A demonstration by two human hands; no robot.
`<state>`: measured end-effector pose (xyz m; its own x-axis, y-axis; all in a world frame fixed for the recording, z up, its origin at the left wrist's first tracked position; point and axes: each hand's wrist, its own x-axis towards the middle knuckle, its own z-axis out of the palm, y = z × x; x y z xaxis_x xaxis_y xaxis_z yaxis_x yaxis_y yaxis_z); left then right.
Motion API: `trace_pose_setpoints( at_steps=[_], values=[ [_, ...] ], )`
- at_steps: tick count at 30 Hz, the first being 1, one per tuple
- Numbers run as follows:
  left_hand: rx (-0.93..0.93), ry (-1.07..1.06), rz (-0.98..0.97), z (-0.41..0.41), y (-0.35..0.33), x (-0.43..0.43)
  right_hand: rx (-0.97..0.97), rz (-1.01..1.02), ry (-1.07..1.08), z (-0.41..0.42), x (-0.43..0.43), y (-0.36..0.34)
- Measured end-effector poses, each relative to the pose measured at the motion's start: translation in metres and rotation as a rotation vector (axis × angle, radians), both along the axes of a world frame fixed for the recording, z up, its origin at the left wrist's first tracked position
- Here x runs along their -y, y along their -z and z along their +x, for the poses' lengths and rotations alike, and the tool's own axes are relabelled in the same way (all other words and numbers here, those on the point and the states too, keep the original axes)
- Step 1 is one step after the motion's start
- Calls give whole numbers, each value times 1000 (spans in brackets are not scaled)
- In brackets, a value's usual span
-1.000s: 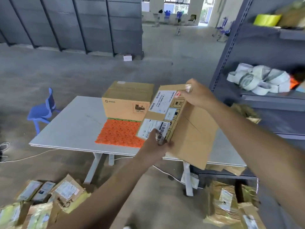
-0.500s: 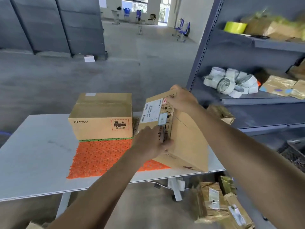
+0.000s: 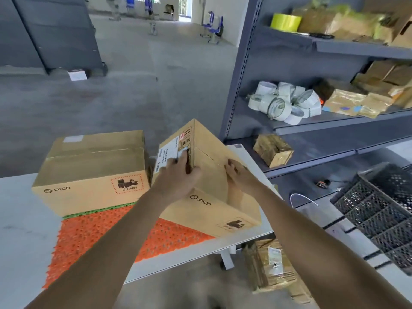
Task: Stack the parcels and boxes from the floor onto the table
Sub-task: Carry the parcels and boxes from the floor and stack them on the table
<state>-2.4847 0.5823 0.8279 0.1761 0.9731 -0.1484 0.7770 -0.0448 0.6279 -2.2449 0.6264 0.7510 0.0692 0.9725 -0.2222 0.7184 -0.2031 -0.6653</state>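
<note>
table (image 3: 20, 219) | box (image 3: 211, 157) no longer hanging short of it, now coming down tilted beside first box (image 3: 89, 175), low edge seemingly landing on mat (image 3: 89, 241) | left hand (image 3: 178, 177) gripping label corner | right hand (image 3: 240, 177) shifting down, pressing flat on top face | placement nearly finishing

An orange mat (image 3: 93, 241) lay along the table's (image 3: 20, 219) near edge. On the grey rack (image 3: 240, 74), white tape rolls (image 3: 283, 103) sat at a shelf's left end, a yellow roll (image 3: 285, 21) above. A black mesh crate (image 3: 383, 210) stood nearby.
</note>
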Motion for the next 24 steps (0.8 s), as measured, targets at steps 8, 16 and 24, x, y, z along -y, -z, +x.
trace_pose_setpoints(
  at_steps=[8, 16, 24],
  values=[
    [-4, -43, -47, 23, -12, -30, -244, -435, 231, 59, -18, 25],
    [140, -246, -119, 30, -17, -63, -244, -164, 170, 83, -93, 4],
    [99, -436, -64, 10, -16, -121, -310, -22, 147, 70, -143, -1]
  ],
)
